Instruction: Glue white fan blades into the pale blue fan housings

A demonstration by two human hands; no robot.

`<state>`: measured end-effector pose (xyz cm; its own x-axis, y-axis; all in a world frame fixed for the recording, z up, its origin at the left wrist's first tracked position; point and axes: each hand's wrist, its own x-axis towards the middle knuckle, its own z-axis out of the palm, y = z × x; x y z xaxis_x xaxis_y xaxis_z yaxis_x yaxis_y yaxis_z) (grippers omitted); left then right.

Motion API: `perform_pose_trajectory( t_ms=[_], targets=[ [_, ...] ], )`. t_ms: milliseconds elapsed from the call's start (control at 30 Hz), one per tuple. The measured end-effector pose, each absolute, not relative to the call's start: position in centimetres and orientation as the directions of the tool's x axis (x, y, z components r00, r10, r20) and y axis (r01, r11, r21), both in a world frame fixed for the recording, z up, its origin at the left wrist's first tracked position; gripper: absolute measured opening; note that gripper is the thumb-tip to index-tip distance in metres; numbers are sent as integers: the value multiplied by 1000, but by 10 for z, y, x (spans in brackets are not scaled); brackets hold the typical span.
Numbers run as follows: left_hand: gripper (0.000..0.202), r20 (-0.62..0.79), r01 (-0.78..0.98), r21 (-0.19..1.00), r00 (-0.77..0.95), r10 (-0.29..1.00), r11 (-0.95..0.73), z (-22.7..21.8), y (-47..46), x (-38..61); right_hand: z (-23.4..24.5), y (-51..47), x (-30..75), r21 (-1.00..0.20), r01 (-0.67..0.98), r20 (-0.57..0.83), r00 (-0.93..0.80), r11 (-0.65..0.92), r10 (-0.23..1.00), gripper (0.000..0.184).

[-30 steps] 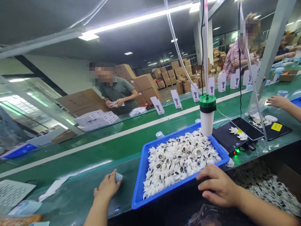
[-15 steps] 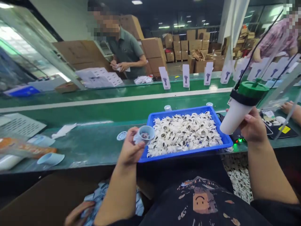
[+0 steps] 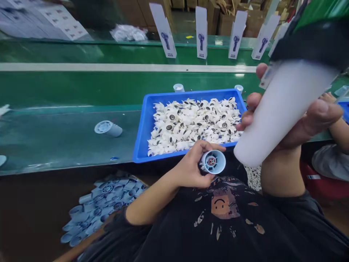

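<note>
My left hand [image 3: 195,165] is wrapped round a light-blue round plastic housing [image 3: 215,165], its open end facing me, with ribs and a small reddish-brown core inside. In my right hand [image 3: 294,127] is a thick white cylindrical tool [image 3: 278,112] with a black collar and green top. This tool tilts with its rounded lower end down to the left, above and right of the housing, apart from it. Just beyond the hands, a blue tray [image 3: 140,127] holds many white fan blades [image 3: 196,123] with dark round centres.
Another light-blue housing [image 3: 108,128] lies on the green bench [image 3: 54,138] left of the tray. Two small cups [image 3: 178,87] stand behind the tray. Upright white boxes [image 3: 201,32] line the far belt. Many housings [image 3: 100,203] are heaped below left. A co-worker's arm [image 3: 340,125] is at right.
My left hand has brought the housing right and closer to my body, turning its open end toward me. The white tool in my right hand has come closer to the camera. The view has tipped down.
</note>
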<state>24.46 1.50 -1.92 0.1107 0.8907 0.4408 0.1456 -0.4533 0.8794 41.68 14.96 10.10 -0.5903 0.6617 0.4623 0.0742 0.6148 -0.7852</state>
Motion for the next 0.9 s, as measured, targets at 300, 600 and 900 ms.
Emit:
perform_pose_trajectory(
  t_ms=[300, 600, 900],
  targets=[
    [43, 617, 506, 651, 81, 783, -566, 0, 33, 267, 108, 120, 388, -936, -89, 329, -566, 341, 756, 95],
    [40, 629, 485, 660, 60, 775, -573, 4, 34, 272, 125, 117, 390, -970, -116, 238, -647, 215, 724, 84],
    [38, 617, 479, 669, 67, 784, -568, 5, 34, 271, 121, 120, 397, -958, -156, 281, -660, 239, 696, 85]
  ],
)
